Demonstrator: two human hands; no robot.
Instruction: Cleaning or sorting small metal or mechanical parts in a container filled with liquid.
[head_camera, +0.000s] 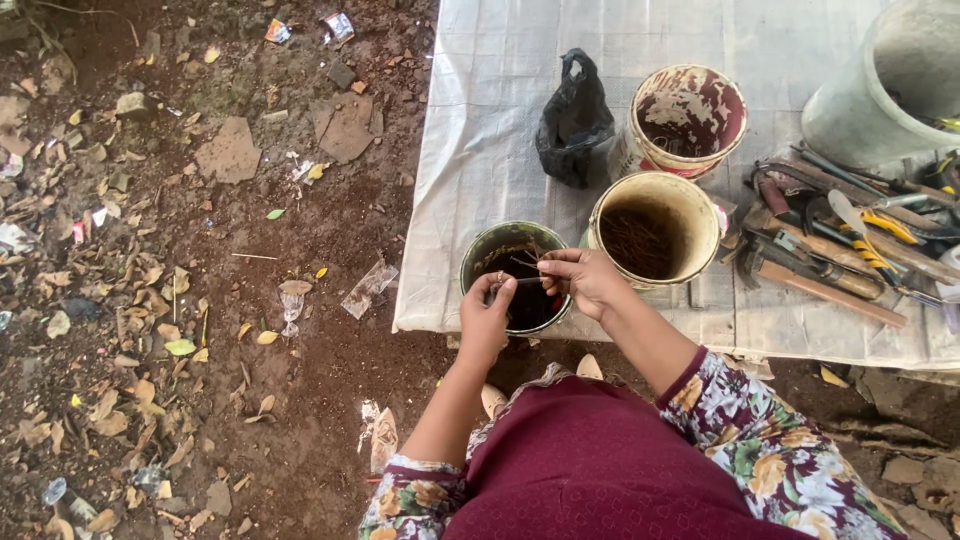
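Both hands meet over a small dark can (514, 275). The left hand (486, 318) is closed, pinching the near end of a thin metal rod (522, 282); the right hand (583, 276) is closed too, its fingertips gripping the same rod at the other end. The rod lies roughly level, held just above the can's mouth, and more thin rods stand inside the can.

The can sits at the near edge of a white sheet (500, 100) spread over dirt. Just to the can's right stands a cream bucket (655, 228) with rusty pieces inside. Beyond that one is a stained bucket (688, 118), and behind the can lies a black bag (573, 120). Well to the can's right, a heap of tools (850, 240) rests on the sheet, a hammer among them. Far right of it stands a large pale tub (890, 85). Left of the can, leaves (150, 330) and litter lie scattered on the dirt.
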